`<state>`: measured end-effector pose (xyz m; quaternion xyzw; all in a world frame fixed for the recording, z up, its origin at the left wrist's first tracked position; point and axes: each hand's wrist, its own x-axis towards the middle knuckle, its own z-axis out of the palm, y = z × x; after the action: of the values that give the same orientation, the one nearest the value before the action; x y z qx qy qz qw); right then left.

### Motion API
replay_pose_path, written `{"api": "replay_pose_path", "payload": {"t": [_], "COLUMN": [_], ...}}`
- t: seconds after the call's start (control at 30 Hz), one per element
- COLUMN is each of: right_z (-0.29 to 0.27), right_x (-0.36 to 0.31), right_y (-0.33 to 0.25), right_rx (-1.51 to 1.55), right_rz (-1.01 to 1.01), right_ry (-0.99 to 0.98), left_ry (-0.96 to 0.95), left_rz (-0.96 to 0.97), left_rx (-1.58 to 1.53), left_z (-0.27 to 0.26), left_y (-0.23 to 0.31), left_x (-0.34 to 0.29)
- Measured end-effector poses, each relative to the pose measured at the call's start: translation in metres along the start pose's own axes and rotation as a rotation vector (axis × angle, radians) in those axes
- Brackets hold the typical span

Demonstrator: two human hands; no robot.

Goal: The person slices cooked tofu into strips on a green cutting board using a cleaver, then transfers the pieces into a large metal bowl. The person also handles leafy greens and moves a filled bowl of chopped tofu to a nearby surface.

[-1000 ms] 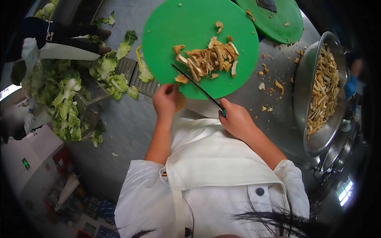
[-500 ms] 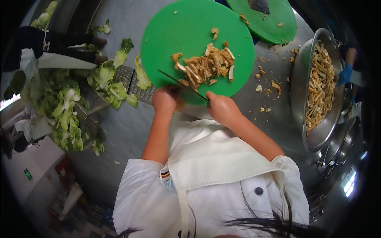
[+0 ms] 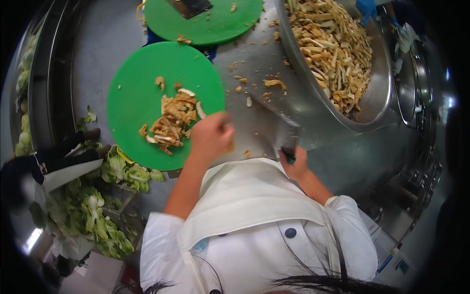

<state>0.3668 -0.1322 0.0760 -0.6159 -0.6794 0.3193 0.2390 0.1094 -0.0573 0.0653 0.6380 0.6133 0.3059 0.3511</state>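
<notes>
on and beside the near green board [image 3: 122, 122], brown pieces and a cleaver [image 3: 288, 132]

to the lower left of the near green board, pale green cabbage leaves [image 3: 98, 220] are heaped. on the board itself, brown pieces [image 3: 171, 117] with whitish edges are gathered in a loose pile near its middle. beyond it, a second green board [image 3: 225, 27] is set, a dark flat blade [image 3: 196, 6] laid on top. at the near board's lower right edge, the left hand [image 3: 209, 137] is held with fingers curled in; whether anything is gripped there cannot be told. to the board's right, brown scraps [image 3: 274, 84] are scattered over the steel table [image 3: 328, 142]. farther right, clear of the board, the blurred cleaver is held by its handle, the fingers of the right hand [image 3: 295, 166] wrapped around it. farthest right of the board, a steel basin [image 3: 382, 93] is filled with pale brown strips [image 3: 338, 54].
</notes>
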Motion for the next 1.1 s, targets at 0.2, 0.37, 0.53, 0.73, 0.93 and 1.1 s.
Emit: {"api": "replay_pose_path", "payload": {"t": [0.2, 0.37, 0.53, 0.73, 0.93, 1.1], "right_z": [-0.027, -0.031, -0.020, -0.034, -0.020, 0.006], "right_x": [-0.080, -0.109, -0.101, -0.017, 0.031, 0.039], "right_y": [0.046, 0.057, 0.076, 0.043, 0.006, -0.033], "right_rx": [0.453, 0.501, 0.057, 0.006, -0.183, -0.150], "right_rz": [0.566, 0.705, 0.321, 0.108, -0.050, -0.035], "right_ry": [0.372, 0.375, 0.325, -0.238, -0.559, -0.624], "left_ry": [-0.259, -0.352, -0.245, 0.166, 0.462, 0.668], "left_rz": [0.383, 0.366, 0.052, -0.376, -0.690, -0.732], "left_rx": [0.537, 0.604, 0.147, 0.025, -0.255, -0.193], "left_z": [0.133, 0.170, 0.086, -0.029, -0.044, -0.036], "left_y": [0.033, 0.006, 0.006, -0.036, -0.083, -0.118], "left_x": [0.131, 0.161, 0.105, -0.058, -0.150, -0.134]}}
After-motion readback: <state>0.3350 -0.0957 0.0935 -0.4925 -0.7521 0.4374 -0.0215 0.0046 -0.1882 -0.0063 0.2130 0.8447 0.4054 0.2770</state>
